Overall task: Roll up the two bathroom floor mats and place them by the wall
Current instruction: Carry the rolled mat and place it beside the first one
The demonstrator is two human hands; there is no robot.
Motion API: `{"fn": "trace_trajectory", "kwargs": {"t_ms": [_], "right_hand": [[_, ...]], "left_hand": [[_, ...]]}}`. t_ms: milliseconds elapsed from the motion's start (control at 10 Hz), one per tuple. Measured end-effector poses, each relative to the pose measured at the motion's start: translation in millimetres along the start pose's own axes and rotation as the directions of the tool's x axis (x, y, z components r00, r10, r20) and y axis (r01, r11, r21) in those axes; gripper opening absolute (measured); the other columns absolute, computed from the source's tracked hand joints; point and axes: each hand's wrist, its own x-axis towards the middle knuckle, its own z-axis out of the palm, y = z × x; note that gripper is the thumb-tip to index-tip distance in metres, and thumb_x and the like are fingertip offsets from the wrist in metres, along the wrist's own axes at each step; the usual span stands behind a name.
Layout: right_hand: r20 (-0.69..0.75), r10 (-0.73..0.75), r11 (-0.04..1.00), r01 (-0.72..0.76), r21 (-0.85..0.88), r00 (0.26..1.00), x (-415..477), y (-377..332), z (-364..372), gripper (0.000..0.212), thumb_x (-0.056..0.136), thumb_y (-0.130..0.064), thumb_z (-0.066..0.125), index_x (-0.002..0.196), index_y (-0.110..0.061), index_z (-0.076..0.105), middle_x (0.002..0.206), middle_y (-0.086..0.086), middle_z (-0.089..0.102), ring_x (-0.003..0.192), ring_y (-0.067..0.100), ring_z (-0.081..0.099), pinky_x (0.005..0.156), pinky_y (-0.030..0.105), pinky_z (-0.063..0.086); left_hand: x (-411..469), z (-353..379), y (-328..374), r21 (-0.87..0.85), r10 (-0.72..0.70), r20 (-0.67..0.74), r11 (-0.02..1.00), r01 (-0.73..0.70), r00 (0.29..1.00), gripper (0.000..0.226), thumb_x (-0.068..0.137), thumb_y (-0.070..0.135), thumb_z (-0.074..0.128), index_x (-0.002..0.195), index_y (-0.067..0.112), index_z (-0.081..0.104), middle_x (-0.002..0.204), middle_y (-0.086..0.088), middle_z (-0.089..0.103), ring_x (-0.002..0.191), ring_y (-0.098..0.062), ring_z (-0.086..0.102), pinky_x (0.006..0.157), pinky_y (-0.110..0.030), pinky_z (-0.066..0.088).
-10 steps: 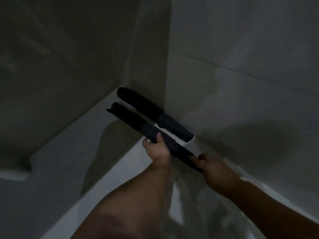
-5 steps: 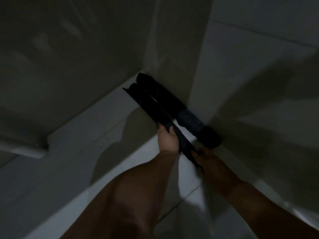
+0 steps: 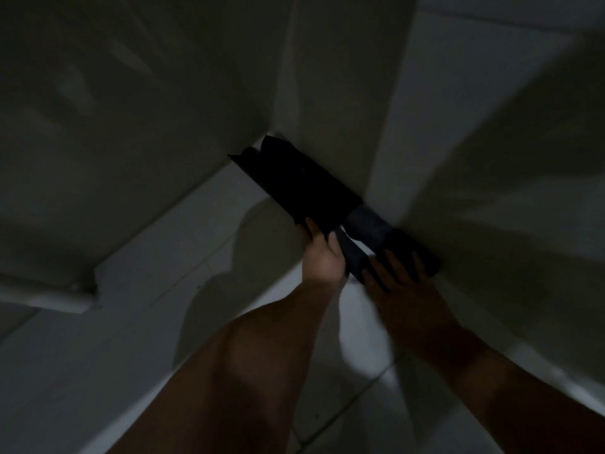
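Two dark rolled mats lie side by side on the floor at the foot of a projecting wall corner. The far rolled mat [image 3: 370, 224] rests against the wall. The near rolled mat [image 3: 278, 188] lies touching it, on the room side. My left hand [image 3: 322, 257] grips the near roll around its middle. My right hand [image 3: 393, 273] lies with fingers spread over the right ends of both rolls. The room is dim and the picture is blurred, so the seam between the rolls is hard to make out.
Pale tiled walls [image 3: 458, 142] meet at the corner above the mats. A light tiled floor [image 3: 163, 290] spreads to the left and toward me. A low white ledge [image 3: 59, 296] juts in at the left.
The near roll has been pushed from a gap away up against the far roll by the wall. My right hand has shifted from the roll's end to lie flat across both ends.
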Motion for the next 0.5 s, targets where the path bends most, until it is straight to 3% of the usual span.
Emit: {"fn": "trace_trajectory", "kwargs": {"t_ms": [100, 200, 300, 400, 500], "right_hand": [[0.001, 0.019, 0.999, -0.019, -0.029, 1.0, 2, 10, -2, 0.049, 0.077, -0.02, 0.038, 0.116, -0.01, 0.066, 0.119, 0.012, 0.066, 0.115, 0.035, 0.058, 0.09, 0.062, 0.043], [-0.037, -0.043, 0.997, 0.041, -0.059, 0.998, 0, 16, -1, 0.056, 0.075, -0.018, 0.028, 0.118, -0.011, 0.065, 0.123, 0.009, 0.064, 0.118, 0.035, 0.056, 0.092, 0.059, 0.043], [-0.009, -0.041, 0.996, 0.04, -0.081, 0.999, -5, 21, -2, 0.049, 0.073, -0.014, 0.047, 0.119, -0.008, 0.063, 0.121, 0.014, 0.064, 0.117, 0.04, 0.055, 0.091, 0.06, 0.044], [0.119, 0.002, 1.0, -0.001, -0.01, 0.993, -19, 22, -12, 0.06, 0.092, -0.014, 0.031, 0.148, -0.012, 0.013, 0.157, 0.012, 0.015, 0.144, 0.035, 0.005, 0.115, 0.049, 0.005], [0.155, 0.099, 0.994, -0.104, 0.03, 0.983, -50, 16, -39, 0.067, 0.091, -0.018, 0.035, 0.149, -0.015, 0.001, 0.159, 0.01, 0.003, 0.145, 0.028, 0.001, 0.115, 0.042, 0.007]], "left_hand": [[3, 1, 8, -0.039, 0.038, -0.004, 0.998, -0.038, 0.999, 0.057, 0.1, 0.019, 0.034, 0.146, 0.003, 0.006, 0.155, -0.019, 0.002, 0.142, -0.03, 0.01, 0.108, -0.021, 0.012], [2, 2, 8, -0.017, 0.029, 0.0, 0.999, -0.029, 1.0, 0.057, 0.099, 0.018, 0.035, 0.145, 0.001, 0.006, 0.155, -0.022, -0.001, 0.141, -0.031, 0.008, 0.103, -0.014, 0.009], [-12, -6, 4, 0.082, 0.067, 0.074, 0.994, -0.073, 0.995, 0.058, 0.099, 0.023, 0.034, 0.146, 0.004, 0.007, 0.155, -0.021, 0.001, 0.14, -0.032, 0.014, 0.107, -0.026, 0.019], [-36, -27, 11, 0.178, 0.078, 0.197, 0.977, -0.114, 0.977, 0.057, 0.099, 0.027, 0.032, 0.147, 0.005, 0.011, 0.156, -0.017, 0.005, 0.14, -0.03, 0.016, 0.111, -0.029, 0.018], [-75, -44, 31, 0.206, 0.083, 0.28, 0.968, -0.144, 0.956, 0.058, 0.098, 0.031, 0.029, 0.147, 0.007, 0.01, 0.157, -0.012, 0.006, 0.142, -0.024, 0.011, 0.112, -0.027, 0.012]]}}
